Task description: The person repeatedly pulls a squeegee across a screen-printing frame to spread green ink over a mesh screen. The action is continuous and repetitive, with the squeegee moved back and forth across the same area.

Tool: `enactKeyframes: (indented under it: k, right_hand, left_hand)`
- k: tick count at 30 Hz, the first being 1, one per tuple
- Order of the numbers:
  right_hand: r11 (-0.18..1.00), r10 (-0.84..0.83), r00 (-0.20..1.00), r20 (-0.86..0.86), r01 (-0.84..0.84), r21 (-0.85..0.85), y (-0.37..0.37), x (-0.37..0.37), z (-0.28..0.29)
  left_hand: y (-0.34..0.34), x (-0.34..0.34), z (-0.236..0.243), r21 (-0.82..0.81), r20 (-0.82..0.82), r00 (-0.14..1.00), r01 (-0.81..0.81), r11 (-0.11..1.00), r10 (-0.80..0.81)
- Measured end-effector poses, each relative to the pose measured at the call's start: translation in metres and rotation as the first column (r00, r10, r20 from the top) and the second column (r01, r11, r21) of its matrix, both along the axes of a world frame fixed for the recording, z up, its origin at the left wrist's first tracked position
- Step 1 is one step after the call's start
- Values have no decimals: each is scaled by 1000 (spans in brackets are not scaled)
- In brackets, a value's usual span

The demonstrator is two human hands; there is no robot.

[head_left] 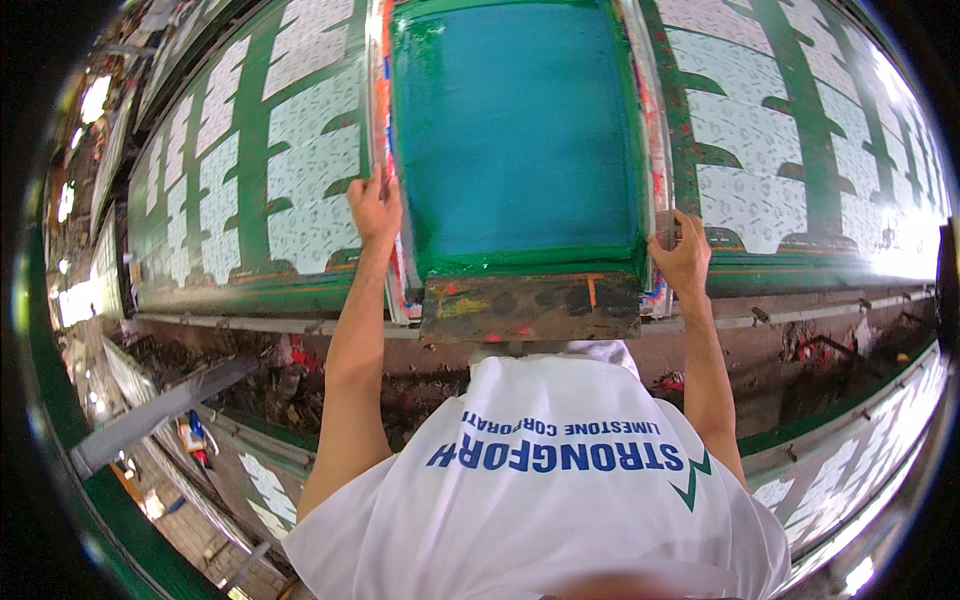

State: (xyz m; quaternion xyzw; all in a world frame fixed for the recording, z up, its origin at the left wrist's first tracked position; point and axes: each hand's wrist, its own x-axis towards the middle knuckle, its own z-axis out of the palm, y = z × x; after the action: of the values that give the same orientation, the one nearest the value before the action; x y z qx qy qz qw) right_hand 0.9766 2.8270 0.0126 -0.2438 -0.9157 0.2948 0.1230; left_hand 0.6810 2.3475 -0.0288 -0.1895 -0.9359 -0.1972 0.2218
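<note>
A screen-printing frame (384, 120) lies in front of me on a long green table (255, 160). Its mesh (515, 130) is blue with a green border. My left hand (377, 208) is closed on the frame's left rail, the thumb side toward the mesh. On the right rail, lower down, my right hand (684, 254) has its fingers curled round the edge. A dark, paint-stained board (530, 307) spans the frame's near end, close to my white shirt. The undersides of both hands' grips are hidden.
Pale printed fabric pieces (735, 130) lie in rows on the table at both sides of the frame. A metal rail (760, 315) runs along the table's near edge. Behind me stands another table with similar pieces (265, 485), and a grey bar (165, 415) crosses the left gap.
</note>
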Motion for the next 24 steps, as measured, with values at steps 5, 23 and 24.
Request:
enactKeyframes:
  k: [5,23,24]
  right_hand:
    - [997,44,999,5,-44,69,-1,0,-4]
    - [512,856,507,98,-858,-35,-162,28,55]
    - [510,846,504,173,-860,9,-169,26,59]
  left_hand:
    - [1,-1,-6,2,36,999,-16,1000,16]
    - [7,2,-18,73,15,1000,-21,997,20]
    - [7,1,-18,68,-1,1000,-22,997,22]
